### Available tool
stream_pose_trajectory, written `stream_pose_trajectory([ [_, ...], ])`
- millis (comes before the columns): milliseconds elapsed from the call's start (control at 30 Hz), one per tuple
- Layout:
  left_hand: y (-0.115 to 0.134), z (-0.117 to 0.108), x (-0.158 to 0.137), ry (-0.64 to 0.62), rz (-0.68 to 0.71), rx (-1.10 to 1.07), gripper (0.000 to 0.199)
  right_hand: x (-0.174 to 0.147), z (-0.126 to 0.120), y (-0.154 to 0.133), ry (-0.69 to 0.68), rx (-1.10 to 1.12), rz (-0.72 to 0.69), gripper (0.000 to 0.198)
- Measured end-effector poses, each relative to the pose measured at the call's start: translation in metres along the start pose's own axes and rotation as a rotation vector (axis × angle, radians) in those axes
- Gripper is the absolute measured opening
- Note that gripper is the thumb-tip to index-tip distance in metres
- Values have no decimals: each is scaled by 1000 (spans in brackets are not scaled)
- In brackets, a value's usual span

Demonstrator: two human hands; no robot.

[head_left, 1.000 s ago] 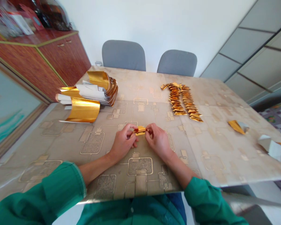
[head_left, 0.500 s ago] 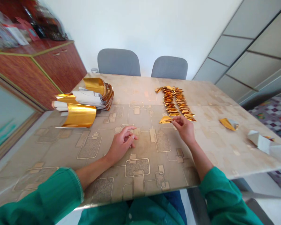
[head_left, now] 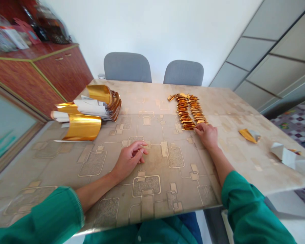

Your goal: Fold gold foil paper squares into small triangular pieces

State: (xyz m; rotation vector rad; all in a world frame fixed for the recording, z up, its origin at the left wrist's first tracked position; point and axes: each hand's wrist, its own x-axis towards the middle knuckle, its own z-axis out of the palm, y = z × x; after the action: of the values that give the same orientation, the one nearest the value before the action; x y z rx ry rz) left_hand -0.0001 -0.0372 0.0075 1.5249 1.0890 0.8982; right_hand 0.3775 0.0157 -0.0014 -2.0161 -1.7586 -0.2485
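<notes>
My right hand (head_left: 207,135) is at the near end of two rows of folded gold paper pieces (head_left: 184,113). Its thumb and fingers pinch the right tip of a folded gold paper piece (head_left: 188,128), which lies against the nearest piece of the left row. My left hand (head_left: 132,156) rests on the tablecloth near the middle, fingers loosely bent and apart, holding nothing. At the left lie stacked sheets of gold paper (head_left: 108,105) with white backs, and a curled gold sheet (head_left: 83,127) in front of them.
A patterned tablecloth (head_left: 152,152) covers the table. To the right lie a gold paper scrap (head_left: 247,135) and a crumpled white paper (head_left: 286,156). Two grey chairs (head_left: 127,66) stand behind the table, and a reddish-brown cabinet (head_left: 63,69) is at the left.
My right hand has moved a little right and away from me, bringing the folded gold paper piece to the left row's near end. My left hand has hardly moved.
</notes>
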Motion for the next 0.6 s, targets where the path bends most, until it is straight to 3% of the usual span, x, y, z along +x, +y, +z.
stream_pose_trajectory([
  [233, -2, -1, 1, -19, 11, 13, 26, 5, 3, -7, -4, -235, -62, 17],
  [600, -2, -1, 1, -38, 16, 4, 25, 4, 1, -12, -29, -203, -44, 15],
])
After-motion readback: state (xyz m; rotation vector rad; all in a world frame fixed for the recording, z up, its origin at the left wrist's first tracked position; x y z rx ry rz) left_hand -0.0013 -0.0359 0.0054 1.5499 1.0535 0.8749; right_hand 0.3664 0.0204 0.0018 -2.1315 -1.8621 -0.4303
